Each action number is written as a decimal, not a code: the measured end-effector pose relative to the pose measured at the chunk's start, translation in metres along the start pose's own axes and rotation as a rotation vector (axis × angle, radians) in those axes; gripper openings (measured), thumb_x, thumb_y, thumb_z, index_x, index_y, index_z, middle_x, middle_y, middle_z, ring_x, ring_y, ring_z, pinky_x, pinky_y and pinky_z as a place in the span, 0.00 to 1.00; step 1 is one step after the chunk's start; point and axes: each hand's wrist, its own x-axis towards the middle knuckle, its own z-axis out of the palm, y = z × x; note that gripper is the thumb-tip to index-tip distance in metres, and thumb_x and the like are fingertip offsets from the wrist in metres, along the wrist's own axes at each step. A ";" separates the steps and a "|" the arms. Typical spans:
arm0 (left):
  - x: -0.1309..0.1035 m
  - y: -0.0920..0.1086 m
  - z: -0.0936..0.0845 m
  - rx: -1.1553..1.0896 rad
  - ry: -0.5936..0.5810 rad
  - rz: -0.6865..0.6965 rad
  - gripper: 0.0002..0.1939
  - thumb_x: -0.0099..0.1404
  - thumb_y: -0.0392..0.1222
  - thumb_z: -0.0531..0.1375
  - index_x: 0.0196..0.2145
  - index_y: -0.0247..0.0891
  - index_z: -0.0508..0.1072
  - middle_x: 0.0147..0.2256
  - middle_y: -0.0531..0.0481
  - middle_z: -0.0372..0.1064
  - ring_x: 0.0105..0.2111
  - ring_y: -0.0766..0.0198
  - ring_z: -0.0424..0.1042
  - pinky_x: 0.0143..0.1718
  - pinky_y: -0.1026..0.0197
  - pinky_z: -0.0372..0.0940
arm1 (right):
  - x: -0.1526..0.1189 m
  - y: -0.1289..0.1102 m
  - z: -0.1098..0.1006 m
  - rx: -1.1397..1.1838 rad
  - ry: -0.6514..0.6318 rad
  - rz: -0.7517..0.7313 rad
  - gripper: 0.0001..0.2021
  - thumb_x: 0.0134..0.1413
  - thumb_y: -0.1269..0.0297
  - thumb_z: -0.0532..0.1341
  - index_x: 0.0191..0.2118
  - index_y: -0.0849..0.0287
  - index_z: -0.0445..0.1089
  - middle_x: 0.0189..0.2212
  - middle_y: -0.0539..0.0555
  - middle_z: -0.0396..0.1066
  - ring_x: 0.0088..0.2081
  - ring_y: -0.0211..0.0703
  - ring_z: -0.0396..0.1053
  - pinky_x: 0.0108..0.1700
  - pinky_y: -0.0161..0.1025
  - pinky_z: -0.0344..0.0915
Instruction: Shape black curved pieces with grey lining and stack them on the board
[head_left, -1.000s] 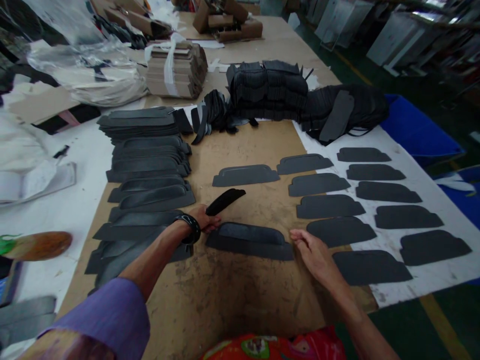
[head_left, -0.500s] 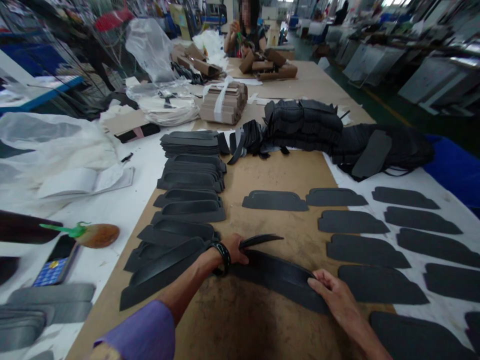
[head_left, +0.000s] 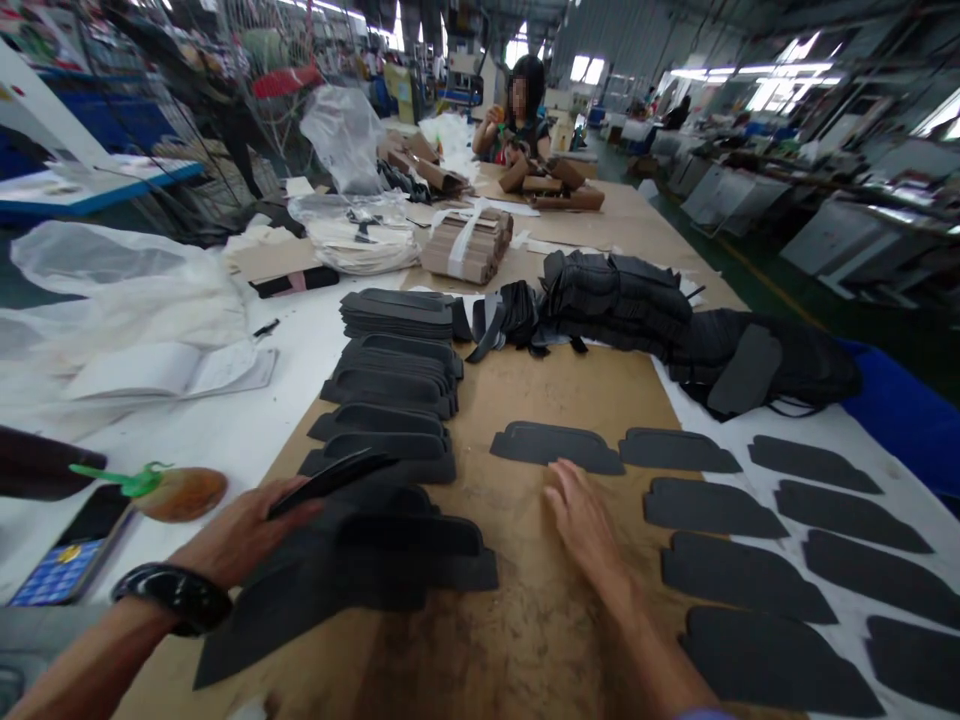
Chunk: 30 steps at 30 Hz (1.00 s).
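My left hand (head_left: 251,530), with a dark band at the wrist, grips some thin black cut pieces (head_left: 341,475) that stick out to the right of its fingers. Below and beside it, longer dark pieces (head_left: 420,555) lie overlapping on the brown board; motion blurs part of them. My right hand (head_left: 581,510) holds nothing, its fingers stretched out over the board. Just beyond its fingertips lies a single grey-black shaped piece (head_left: 559,447), with a second such piece (head_left: 679,450) to its right. Whether the fingertips touch the nearer piece I cannot tell.
Stacks of dark pieces (head_left: 394,370) line the board's left side; flat ones (head_left: 712,505) lie in rows at right. Black bundles (head_left: 615,300) sit behind. At left are an open notebook (head_left: 172,370), a phone (head_left: 71,550) and a tied drink bag (head_left: 184,493). A person (head_left: 517,120) sits beyond.
My left hand has swung left with the thin pieces. My right hand has let go of the long dark piece and moved forward and left. The long piece now lies at left. The view has tilted up.
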 end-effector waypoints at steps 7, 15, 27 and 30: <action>-0.042 0.032 0.047 -0.483 -0.351 -0.251 0.28 0.49 0.66 0.56 0.29 0.35 0.74 0.20 0.49 0.68 0.21 0.64 0.65 0.24 0.63 0.60 | -0.008 0.019 0.012 -0.369 -0.085 -0.126 0.19 0.56 0.63 0.51 0.53 0.56 0.61 0.53 0.58 0.61 0.52 0.53 0.58 0.48 0.52 0.57; -0.059 0.056 0.140 -1.032 -0.689 -0.402 0.23 0.48 0.53 0.66 0.33 0.31 0.70 0.32 0.43 0.71 0.26 0.62 0.71 0.23 0.64 0.64 | -0.110 0.012 0.006 -0.205 -0.112 -0.034 0.14 0.54 0.65 0.54 0.47 0.52 0.67 0.48 0.55 0.66 0.48 0.51 0.62 0.48 0.48 0.60; -0.074 0.060 0.167 -0.632 -0.818 -0.242 0.25 0.48 0.60 0.60 0.32 0.34 0.69 0.31 0.46 0.71 0.23 0.62 0.71 0.21 0.64 0.63 | -0.100 0.005 -0.018 0.840 -0.089 0.455 0.15 0.43 0.52 0.61 0.30 0.61 0.68 0.20 0.48 0.66 0.23 0.37 0.65 0.27 0.33 0.62; -0.081 0.054 0.170 -0.574 -0.817 -0.230 0.23 0.47 0.58 0.61 0.29 0.34 0.69 0.25 0.50 0.69 0.19 0.66 0.67 0.18 0.66 0.57 | -0.114 0.014 -0.014 0.823 -0.062 0.507 0.15 0.44 0.51 0.60 0.30 0.60 0.67 0.21 0.48 0.66 0.24 0.37 0.64 0.27 0.34 0.62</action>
